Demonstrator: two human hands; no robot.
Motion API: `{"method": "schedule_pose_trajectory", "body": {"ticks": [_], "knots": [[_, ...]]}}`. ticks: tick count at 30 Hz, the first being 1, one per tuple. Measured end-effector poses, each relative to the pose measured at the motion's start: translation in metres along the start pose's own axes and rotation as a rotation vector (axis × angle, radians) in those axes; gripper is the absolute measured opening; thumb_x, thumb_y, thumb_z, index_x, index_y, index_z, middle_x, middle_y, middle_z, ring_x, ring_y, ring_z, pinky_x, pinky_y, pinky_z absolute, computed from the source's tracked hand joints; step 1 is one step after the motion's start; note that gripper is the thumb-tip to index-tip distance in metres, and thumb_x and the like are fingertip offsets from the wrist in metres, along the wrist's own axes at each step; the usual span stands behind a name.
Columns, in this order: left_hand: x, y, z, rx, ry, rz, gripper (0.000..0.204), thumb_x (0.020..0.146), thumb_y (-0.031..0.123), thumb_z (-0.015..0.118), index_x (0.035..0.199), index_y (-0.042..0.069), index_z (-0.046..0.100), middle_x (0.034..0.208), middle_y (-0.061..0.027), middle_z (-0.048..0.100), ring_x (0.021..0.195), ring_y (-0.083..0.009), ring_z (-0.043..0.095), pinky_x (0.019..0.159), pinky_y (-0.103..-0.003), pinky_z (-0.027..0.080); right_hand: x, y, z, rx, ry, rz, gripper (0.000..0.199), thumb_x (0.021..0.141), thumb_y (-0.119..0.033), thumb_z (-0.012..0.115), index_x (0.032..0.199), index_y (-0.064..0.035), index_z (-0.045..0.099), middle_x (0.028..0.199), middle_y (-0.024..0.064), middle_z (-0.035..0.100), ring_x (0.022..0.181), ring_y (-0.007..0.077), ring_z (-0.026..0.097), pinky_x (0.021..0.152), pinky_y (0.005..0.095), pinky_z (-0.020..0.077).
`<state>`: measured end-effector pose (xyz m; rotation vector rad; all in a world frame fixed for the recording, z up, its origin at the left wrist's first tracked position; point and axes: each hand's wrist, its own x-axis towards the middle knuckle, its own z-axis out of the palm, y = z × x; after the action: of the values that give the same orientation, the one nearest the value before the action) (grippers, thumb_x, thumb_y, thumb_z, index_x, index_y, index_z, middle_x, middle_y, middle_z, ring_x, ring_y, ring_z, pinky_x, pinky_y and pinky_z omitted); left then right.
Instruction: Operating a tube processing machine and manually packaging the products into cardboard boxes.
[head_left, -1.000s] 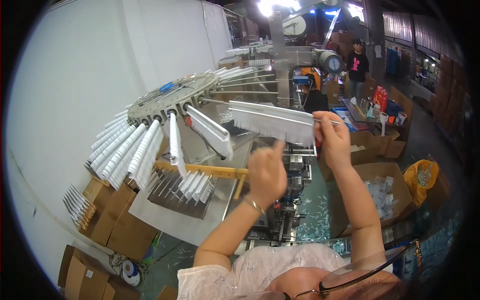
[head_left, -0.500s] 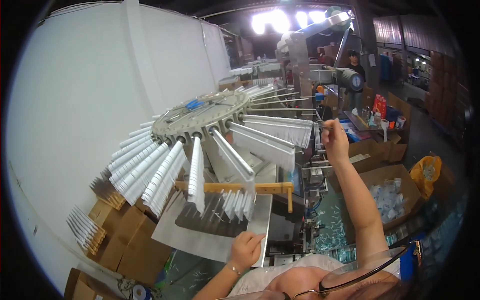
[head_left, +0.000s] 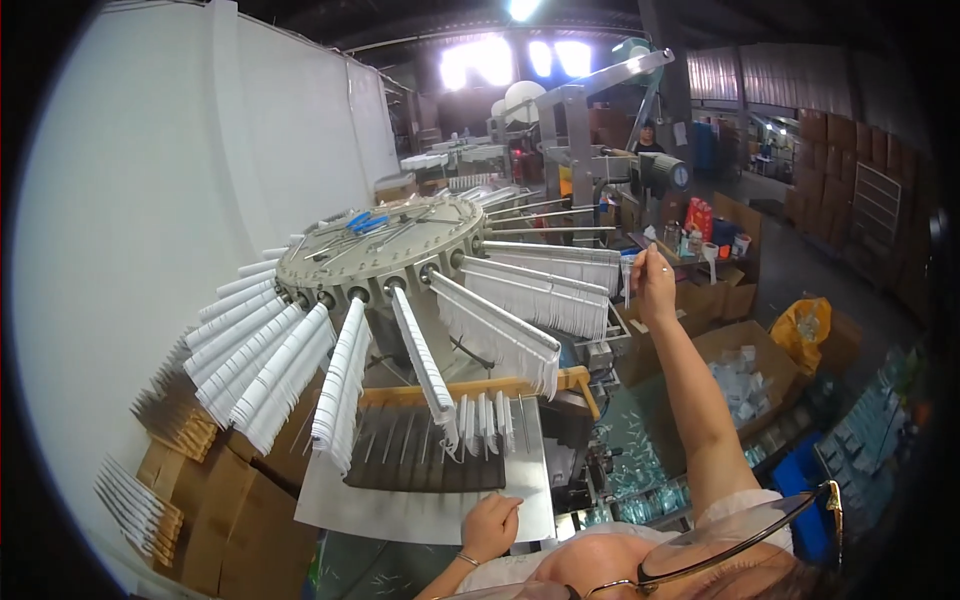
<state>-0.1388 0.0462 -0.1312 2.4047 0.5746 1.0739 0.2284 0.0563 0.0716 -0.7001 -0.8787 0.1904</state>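
A round metal wheel (head_left: 345, 262) carries several spokes hung with rows of thin white strips (head_left: 545, 300). Raised at the right, my right hand (head_left: 655, 285) has its fingers pinched by the outer end of a loaded spoke; what sits between the fingertips is too small to make out. Low in the middle, my left hand (head_left: 488, 527) is loosely curled at the near edge of a metal sheet (head_left: 400, 512), with nothing visible in it. A wooden bar (head_left: 520, 385) with thin metal rods lies over that sheet, and some rods carry white strips (head_left: 485, 422).
Wooden racks with metal pins (head_left: 150, 515) stand on cardboard boxes (head_left: 240, 530) at left. To the right are an open carton of clear packets (head_left: 740, 390), a yellow bag (head_left: 802, 325) and a cluttered table. A person (head_left: 648, 140) stands farther back. Blue-handled pieces (head_left: 368, 222) lie on the wheel.
The view has swung to the right and the loaded spokes sit at different angles. My right hand remains raised by a spoke end. My left hand's extended finger has drawn in somewhat.
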Motion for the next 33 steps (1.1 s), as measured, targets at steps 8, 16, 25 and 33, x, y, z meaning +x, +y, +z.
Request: {"method": "schedule_pose_trajectory", "body": {"ticks": [8,16,25,33], "knots": [[0.0043,0.0032,0.0008,0.008,0.042,-0.015,0.011,0.072,0.008,0.054,0.08,0.009,0.061,0.069,-0.0073,0.052,0.064,-0.0259,0.053,0.056,-0.036,0.043,0.0006,-0.0033,0.0033,0.068,0.068,0.0,0.034,0.09,-0.035,0.04,0.069,-0.0091,0.047,0.055,-0.0007,0.043,0.046,0.0079,0.041,0.042,0.0198,0.0326],[0.0012,0.0021,0.0002,0.025,0.028,-0.027,0.011,0.071,0.007,0.054,0.079,0.009,0.061,0.068,-0.0073,0.053,0.064,-0.0258,0.054,0.055,-0.036,0.043,-0.001,-0.0027,0.0058,0.035,0.03,0.017,0.034,0.09,-0.037,0.04,0.069,-0.0094,0.046,0.055,-0.0003,0.044,0.047,0.008,0.042,0.043,0.0201,0.0331],[0.0015,0.0003,0.0042,0.013,0.065,-0.035,0.011,0.071,0.007,0.054,0.079,0.009,0.061,0.067,-0.0077,0.053,0.063,-0.0262,0.053,0.055,-0.035,0.043,-0.0036,-0.0054,0.0081,0.111,0.046,0.057,0.036,0.089,-0.038,0.041,0.07,-0.0084,0.047,0.055,0.0001,0.044,0.046,0.0088,0.041,0.043,0.0209,0.0337],[0.001,-0.0027,0.005,0.0,0.066,-0.028,0.011,0.071,0.006,0.054,0.078,0.009,0.062,0.066,-0.0078,0.052,0.062,-0.0263,0.053,0.055,-0.035,0.043,-0.0008,-0.0011,0.0008,0.032,0.068,0.041,0.035,0.089,-0.04,0.04,0.07,-0.0111,0.046,0.054,-0.0017,0.043,0.045,0.0081,0.04,0.041,0.0204,0.0306]]}}
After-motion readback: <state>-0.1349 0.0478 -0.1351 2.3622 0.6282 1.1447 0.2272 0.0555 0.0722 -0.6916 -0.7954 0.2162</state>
